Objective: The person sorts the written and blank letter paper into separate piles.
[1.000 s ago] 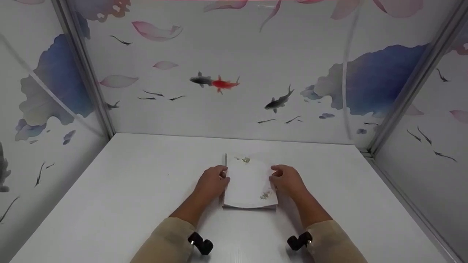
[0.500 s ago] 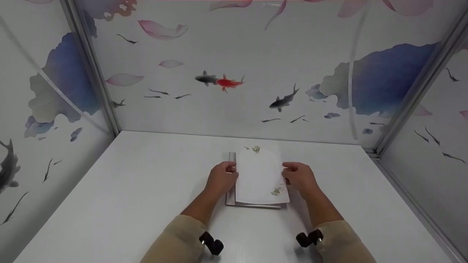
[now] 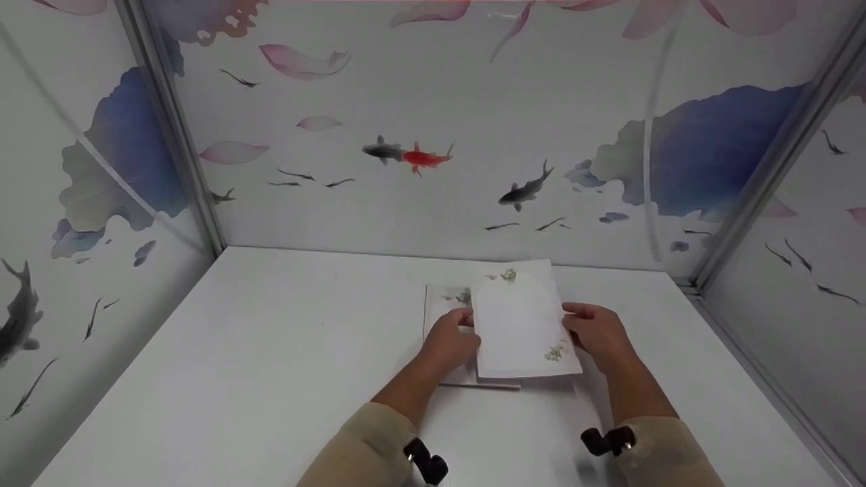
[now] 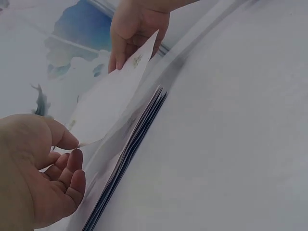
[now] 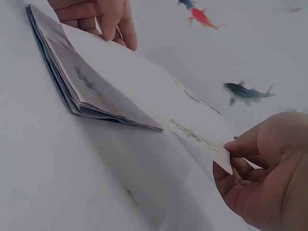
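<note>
A white sheet of paper (image 3: pixel 517 325) with small green floral prints at two corners is held up between both hands. My left hand (image 3: pixel 450 341) pinches its left edge between thumb and fingers. At the opposite edge my right hand (image 3: pixel 599 335) pinches the paper the same way, with the thumb on top in the right wrist view. Below and to the left lies a stack of similar printed papers (image 3: pixel 443 297), partly covered by the sheet and my left hand. In the left wrist view the layered edges of the stack (image 4: pixel 127 149) show dark between the leaves.
A white tabletop (image 3: pixel 270 352) carries the stack. Upright panels (image 3: pixel 433 216) printed with fish, petals and blue shapes enclose it at the back and sides, with metal posts (image 3: pixel 176 128) at the corners. A small black device (image 3: pixel 426 463) sits at the left sleeve.
Both hands have carried the sheet to the right, off its place over the stack. More of the stack's left part now shows.
</note>
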The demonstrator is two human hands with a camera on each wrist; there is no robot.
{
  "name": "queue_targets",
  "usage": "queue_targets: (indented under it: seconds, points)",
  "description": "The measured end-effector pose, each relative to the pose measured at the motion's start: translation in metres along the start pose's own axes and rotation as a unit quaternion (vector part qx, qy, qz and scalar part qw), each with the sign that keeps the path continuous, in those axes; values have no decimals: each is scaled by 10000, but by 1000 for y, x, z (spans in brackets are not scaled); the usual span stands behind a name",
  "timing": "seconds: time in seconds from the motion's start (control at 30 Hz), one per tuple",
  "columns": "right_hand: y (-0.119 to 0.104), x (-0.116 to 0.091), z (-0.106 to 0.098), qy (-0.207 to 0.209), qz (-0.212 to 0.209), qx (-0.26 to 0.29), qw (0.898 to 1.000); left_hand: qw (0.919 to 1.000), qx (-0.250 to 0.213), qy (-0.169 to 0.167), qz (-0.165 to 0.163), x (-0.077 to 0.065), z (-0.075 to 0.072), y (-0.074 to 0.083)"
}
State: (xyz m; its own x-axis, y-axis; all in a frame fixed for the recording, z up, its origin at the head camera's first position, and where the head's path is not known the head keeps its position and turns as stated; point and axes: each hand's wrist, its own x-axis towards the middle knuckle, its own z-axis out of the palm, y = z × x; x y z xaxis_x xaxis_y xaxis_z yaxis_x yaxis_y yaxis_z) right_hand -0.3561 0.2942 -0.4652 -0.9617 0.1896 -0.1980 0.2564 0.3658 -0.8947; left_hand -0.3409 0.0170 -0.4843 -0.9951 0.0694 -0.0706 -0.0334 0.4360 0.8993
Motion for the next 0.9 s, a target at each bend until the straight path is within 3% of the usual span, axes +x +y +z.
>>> queue_targets:
  seconds: [0.33, 0.63, 0.9]
  points:
    - [21, 0, -40, 11, 115, -63, 9999, 9985, 228, -396, 313, -6, 39, 16]
    - [40, -3, -79, -37, 225, -118, 9997, 9984, 199, -459, 245, -15, 71, 36]
    - [49, -3, -90, 63, 237, -358, 9991, 9981, 215, -544, 211, -20, 83, 40]
